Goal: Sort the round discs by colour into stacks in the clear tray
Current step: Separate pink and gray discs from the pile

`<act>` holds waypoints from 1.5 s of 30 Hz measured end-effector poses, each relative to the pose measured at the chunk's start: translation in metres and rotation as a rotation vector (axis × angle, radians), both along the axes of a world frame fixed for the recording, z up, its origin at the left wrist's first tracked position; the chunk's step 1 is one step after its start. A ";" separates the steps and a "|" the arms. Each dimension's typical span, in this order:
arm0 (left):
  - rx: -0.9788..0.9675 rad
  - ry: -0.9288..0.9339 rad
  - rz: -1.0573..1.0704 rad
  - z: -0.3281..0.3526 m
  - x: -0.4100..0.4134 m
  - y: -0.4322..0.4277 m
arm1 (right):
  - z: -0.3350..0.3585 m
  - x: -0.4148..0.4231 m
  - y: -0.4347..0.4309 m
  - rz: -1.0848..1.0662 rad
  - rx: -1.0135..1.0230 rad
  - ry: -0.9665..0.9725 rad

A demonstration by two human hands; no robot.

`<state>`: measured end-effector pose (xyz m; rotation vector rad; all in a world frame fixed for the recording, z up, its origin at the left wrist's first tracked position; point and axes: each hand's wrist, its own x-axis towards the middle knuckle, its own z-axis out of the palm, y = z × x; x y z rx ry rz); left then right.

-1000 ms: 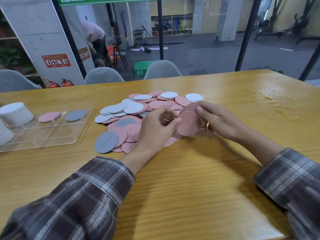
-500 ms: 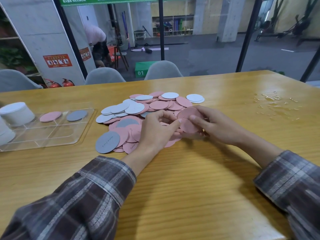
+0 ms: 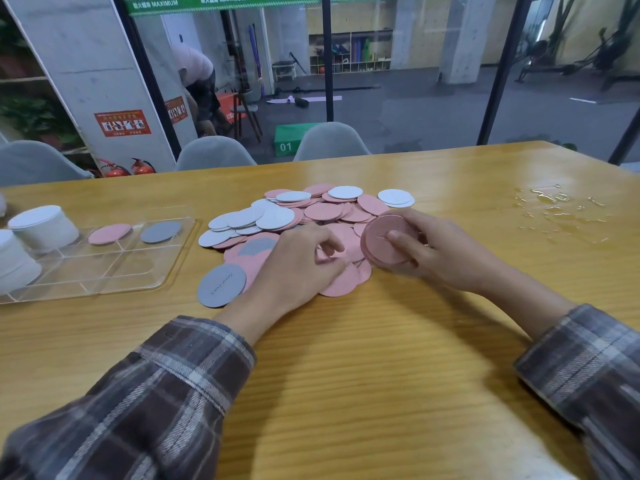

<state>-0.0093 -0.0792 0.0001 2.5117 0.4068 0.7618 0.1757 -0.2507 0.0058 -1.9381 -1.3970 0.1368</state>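
**Two grips at the disc pile, one holding a pink stack**

The right grip (image 3: 427, 252) is closed round a small stack of pink discs (image 3: 382, 245). The thumb lies across the stack's near face and the fingers are behind it. The stack is tilted up on edge, just above the right side of the pile of discs (image 3: 322, 213), which lies on the table (image 3: 381, 375).

The left grip (image 3: 298, 268) sits low over the near middle of the pile. Its fingers are curled and the tips are down on loose pink discs, just left of the held stack. Whether it pinches one of them or only touches them cannot be told.

The pile mixes pink, white and grey. White discs (image 3: 275, 218) cluster at the far left. One grey disc (image 3: 221, 285) lies flat at the near-left edge, just beside the left wrist, and another grey disc (image 3: 259, 244) is partly covered by pink ones.

The clear tray (image 3: 166, 271) is to the left of the pile, apart from both grips. One pink disc (image 3: 109, 233) lies in a far compartment, with a grey disc in the tray (image 3: 161, 231) in the compartment to its right. Two white stacks (image 3: 43, 226) stand at the tray's left end.
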 end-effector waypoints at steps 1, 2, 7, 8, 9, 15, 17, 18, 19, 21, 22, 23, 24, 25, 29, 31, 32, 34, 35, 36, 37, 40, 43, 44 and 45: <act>0.029 0.056 -0.015 -0.003 -0.004 0.005 | 0.000 0.000 0.000 -0.003 -0.007 -0.009; 0.057 0.110 -0.020 -0.005 -0.008 0.009 | 0.000 -0.001 0.000 -0.001 -0.015 -0.019; 0.110 0.192 -0.031 -0.006 -0.024 0.015 | -0.003 -0.005 0.002 -0.021 -0.036 -0.086; 0.114 0.196 -0.031 -0.006 -0.025 0.015 | -0.003 -0.007 0.003 -0.029 -0.033 -0.092; 0.111 0.203 -0.033 -0.006 -0.025 0.015 | -0.003 -0.010 0.005 -0.036 -0.027 -0.093; -0.098 0.121 -0.060 -0.004 -0.028 0.013 | -0.005 -0.022 0.013 -0.050 0.028 -0.028; -0.200 0.071 -0.062 -0.004 -0.030 0.012 | -0.005 -0.024 0.015 -0.047 0.040 -0.003; -0.239 0.052 -0.064 -0.003 -0.029 0.010 | -0.005 -0.024 0.015 -0.046 0.051 0.012; -0.274 0.031 -0.063 -0.003 -0.028 0.009 | -0.004 -0.025 0.015 -0.043 0.066 0.027; -0.333 -0.036 -0.057 -0.001 -0.027 0.008 | -0.004 -0.027 0.017 -0.023 0.093 0.059; -0.362 -0.076 -0.057 0.000 -0.026 0.008 | -0.004 -0.028 0.019 -0.014 0.100 0.074; -0.394 -0.110 -0.061 0.001 -0.026 0.008 | -0.004 -0.030 0.021 -0.009 0.102 0.082; -0.422 -0.130 -0.069 0.002 -0.026 0.007 | -0.005 -0.031 0.023 -0.011 0.100 0.083; -0.446 -0.136 -0.076 0.002 -0.026 0.006 | -0.006 -0.032 0.024 -0.012 0.092 0.085; -0.481 -0.129 -0.049 0.001 -0.026 0.002 | -0.010 -0.033 0.028 -0.020 0.084 0.123; -0.479 -0.145 -0.005 0.001 -0.024 -0.001 | -0.011 -0.034 0.028 -0.016 0.090 0.159; -0.490 -0.147 0.020 0.001 -0.023 -0.002 | -0.011 -0.035 0.028 -0.006 0.093 0.179; -0.567 -0.137 0.053 0.003 -0.022 -0.005 | -0.011 -0.037 0.028 0.015 0.095 0.209; -0.611 -0.128 0.058 0.003 -0.021 -0.007 | -0.011 -0.039 0.029 0.021 0.093 0.219; -0.638 -0.119 0.061 0.004 -0.021 -0.009 | -0.010 -0.041 0.029 0.025 0.091 0.229; -0.652 -0.112 0.066 0.005 -0.020 -0.010 | -0.010 -0.043 0.030 0.030 0.088 0.239; -0.668 -0.106 0.081 0.007 -0.019 -0.013 | -0.009 -0.048 0.028 0.044 0.062 0.219; -0.684 -0.098 0.083 0.008 -0.019 -0.013 | -0.009 -0.046 0.027 0.044 0.015 0.112; -0.693 -0.103 0.077 0.008 -0.019 -0.013 | -0.009 -0.044 0.027 0.036 0.005 0.082; -0.703 -0.109 0.067 0.008 -0.019 -0.012 | -0.009 -0.044 0.027 0.032 -0.001 0.063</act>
